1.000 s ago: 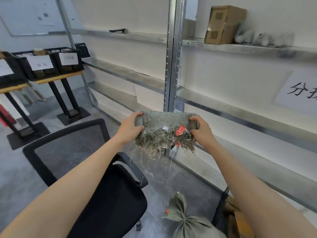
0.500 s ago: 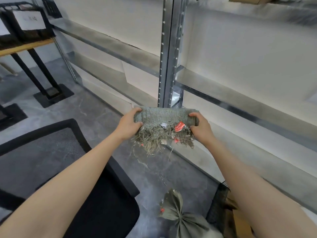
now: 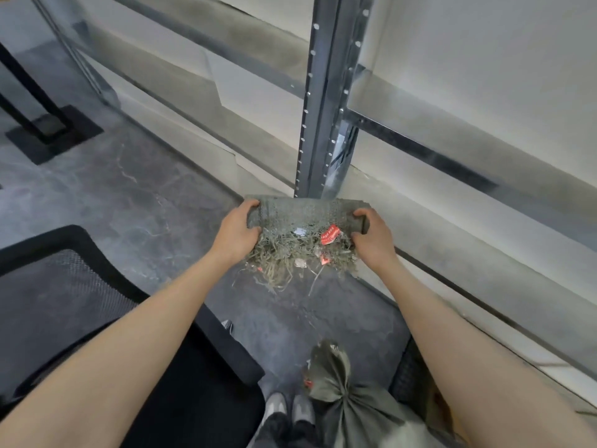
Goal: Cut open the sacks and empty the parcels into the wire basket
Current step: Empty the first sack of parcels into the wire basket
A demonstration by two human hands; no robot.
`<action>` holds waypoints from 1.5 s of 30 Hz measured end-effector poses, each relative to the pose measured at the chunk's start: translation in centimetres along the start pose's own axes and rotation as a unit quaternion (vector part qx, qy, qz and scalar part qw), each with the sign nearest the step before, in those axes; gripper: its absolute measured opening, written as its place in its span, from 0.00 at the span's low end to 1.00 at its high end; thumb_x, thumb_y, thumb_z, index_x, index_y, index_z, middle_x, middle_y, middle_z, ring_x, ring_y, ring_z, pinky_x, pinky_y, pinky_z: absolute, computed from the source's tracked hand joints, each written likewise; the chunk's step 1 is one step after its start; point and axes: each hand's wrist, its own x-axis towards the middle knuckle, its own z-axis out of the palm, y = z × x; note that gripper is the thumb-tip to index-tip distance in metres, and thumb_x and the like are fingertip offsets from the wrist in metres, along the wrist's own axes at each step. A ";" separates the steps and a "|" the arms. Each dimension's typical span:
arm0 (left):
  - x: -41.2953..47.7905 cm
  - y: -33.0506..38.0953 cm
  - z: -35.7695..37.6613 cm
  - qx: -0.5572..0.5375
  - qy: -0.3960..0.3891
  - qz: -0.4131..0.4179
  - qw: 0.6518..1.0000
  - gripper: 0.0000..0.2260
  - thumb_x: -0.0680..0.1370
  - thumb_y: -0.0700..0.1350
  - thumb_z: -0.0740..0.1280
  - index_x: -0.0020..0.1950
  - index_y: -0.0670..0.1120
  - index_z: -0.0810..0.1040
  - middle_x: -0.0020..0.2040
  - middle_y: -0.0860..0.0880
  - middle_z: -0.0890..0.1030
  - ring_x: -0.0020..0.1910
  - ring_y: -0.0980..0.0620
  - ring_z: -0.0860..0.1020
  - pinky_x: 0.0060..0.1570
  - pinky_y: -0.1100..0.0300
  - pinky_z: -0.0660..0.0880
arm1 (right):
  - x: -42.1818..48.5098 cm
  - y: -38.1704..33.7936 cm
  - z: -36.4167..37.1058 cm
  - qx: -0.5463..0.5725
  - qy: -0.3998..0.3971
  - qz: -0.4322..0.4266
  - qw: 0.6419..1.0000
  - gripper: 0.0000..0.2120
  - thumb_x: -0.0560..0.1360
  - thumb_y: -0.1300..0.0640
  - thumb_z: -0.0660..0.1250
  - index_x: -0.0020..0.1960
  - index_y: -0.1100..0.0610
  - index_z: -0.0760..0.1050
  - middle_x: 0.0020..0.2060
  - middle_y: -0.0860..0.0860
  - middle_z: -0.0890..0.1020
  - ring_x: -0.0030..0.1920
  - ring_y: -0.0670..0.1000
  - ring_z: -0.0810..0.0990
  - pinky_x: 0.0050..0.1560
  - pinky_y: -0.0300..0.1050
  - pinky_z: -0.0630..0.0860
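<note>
A folded, emptied grey-green woven sack [image 3: 303, 215] with a frayed cut edge and red tag scraps hangs in the air in front of me. My left hand [image 3: 237, 232] grips its left end and my right hand [image 3: 371, 236] grips its right end. Lower down, a tied, full olive sack [image 3: 349, 405] stands on the floor by my feet. The black wire basket [image 3: 408, 373] shows only as a dark mesh edge behind my right forearm, with something brown inside it.
A black mesh office chair [image 3: 97, 318] stands at the left, close to my left arm. A metal shelving rack with an upright post [image 3: 326, 101] runs along the wall ahead. A black table foot [image 3: 48, 130] sits on the grey floor at far left.
My view has tilted down toward the floor, so my shoes and more of the tied sack show. Both hands still hold the folded sack the same way, lower in front of the rack.
</note>
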 end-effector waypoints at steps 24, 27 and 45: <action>17.7 -34.4 40.8 0.165 -0.088 -0.147 0.971 0.15 0.77 0.37 0.62 0.62 0.39 0.65 0.51 0.37 0.74 0.49 0.37 0.75 0.41 0.49 0.71 | 19.5 40.3 32.6 -0.015 -0.099 0.205 0.974 0.15 0.72 0.72 0.55 0.46 0.55 0.73 0.37 0.50 0.74 0.32 0.45 0.70 0.25 0.37 0.65; 19.1 -37.3 43.5 0.175 -0.089 -0.147 0.969 0.06 0.76 0.37 0.63 0.51 0.39 0.69 0.49 0.37 0.74 0.49 0.37 0.75 0.45 0.49 0.71 | 21.1 43.5 35.8 0.001 -0.105 0.210 0.972 0.14 0.73 0.73 0.55 0.44 0.56 0.72 0.34 0.50 0.73 0.31 0.47 0.70 0.27 0.39 0.64; 17.0 -32.2 43.5 0.063 -0.145 -0.216 0.963 0.15 0.80 0.39 0.56 0.65 0.39 0.72 0.68 0.39 0.72 0.59 0.41 0.74 0.56 0.51 0.69 | 18.2 44.5 32.2 0.045 -0.151 0.290 0.944 0.21 0.78 0.69 0.57 0.71 0.61 0.67 0.68 0.58 0.71 0.64 0.61 0.73 0.61 0.54 0.72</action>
